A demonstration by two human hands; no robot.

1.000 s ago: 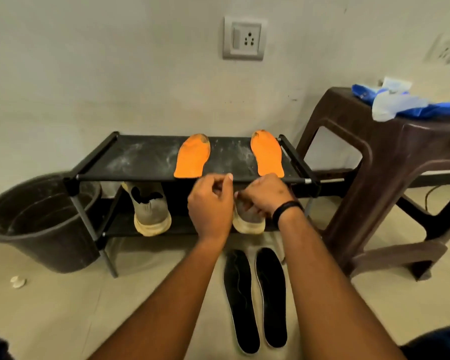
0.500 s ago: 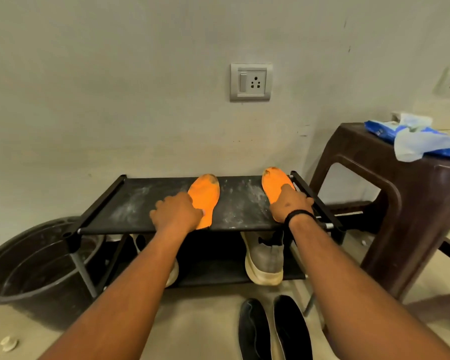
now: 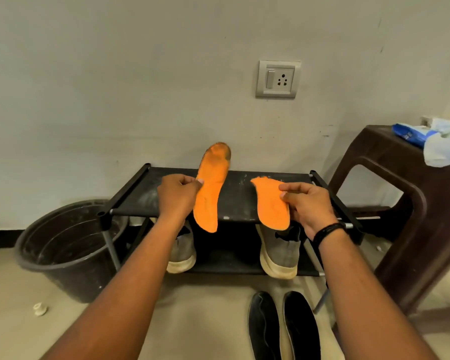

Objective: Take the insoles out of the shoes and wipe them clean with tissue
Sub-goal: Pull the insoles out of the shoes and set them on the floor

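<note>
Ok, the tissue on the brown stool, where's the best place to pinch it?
Judging by its pose, take the loose white tissue at the crumpled corner drooping over the brown stool front edge. Come from the front: that flap hangs free, while the blue pack crowds its back.

You had the shoe rack [image 3: 244, 198] against the wall. Left of it sat the bucket [image 3: 63, 250]; right of it stood the stool [image 3: 413, 203], the tissue pack [image 3: 437, 139] on top. Two shoes [image 3: 279, 250] sat on its lower shelf, and two flat insoles [image 3: 283, 331] lay on the floor before it.
</note>
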